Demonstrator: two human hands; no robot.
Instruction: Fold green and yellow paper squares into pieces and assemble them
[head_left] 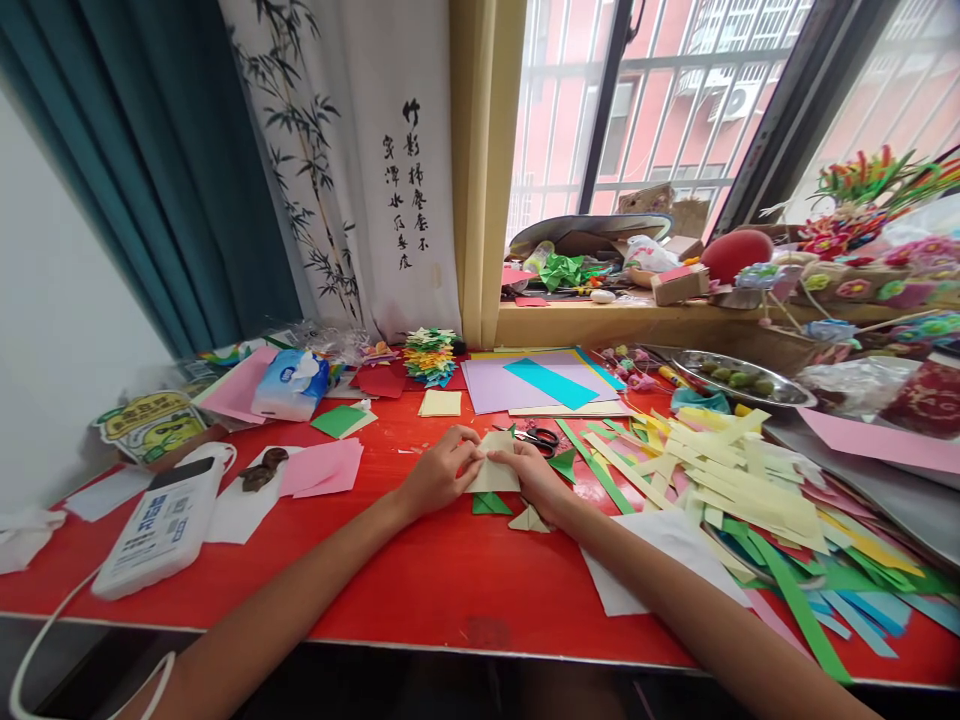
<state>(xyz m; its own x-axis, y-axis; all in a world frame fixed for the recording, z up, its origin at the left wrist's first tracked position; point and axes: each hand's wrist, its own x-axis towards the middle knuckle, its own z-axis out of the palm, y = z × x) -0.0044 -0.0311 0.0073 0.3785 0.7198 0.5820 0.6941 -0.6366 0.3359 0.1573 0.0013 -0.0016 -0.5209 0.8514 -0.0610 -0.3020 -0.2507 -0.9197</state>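
A small cream square of paper [495, 478] is held up between my two hands over the middle of the red table. My left hand [446, 468] pinches its left edge, fingertips pressed together. On its right side, my right hand [536, 475] grips it with the thumb on top. Just below the sheet lie a folded green piece of paper [492, 503] and a folded cream piece [529, 519]. Black-handled scissors [541, 437] rest behind my right hand, partly hidden. Another folded green piece [564, 464] sits to the right of that hand.
Many cut paper strips [739, 480] are heaped at the right. Purple and blue sheets [487, 385] lie at the back, near a stack of cream squares [440, 403]. Pink squares [326, 467], a white power strip [154, 530] and a tissue pack [291, 388] are at the left.
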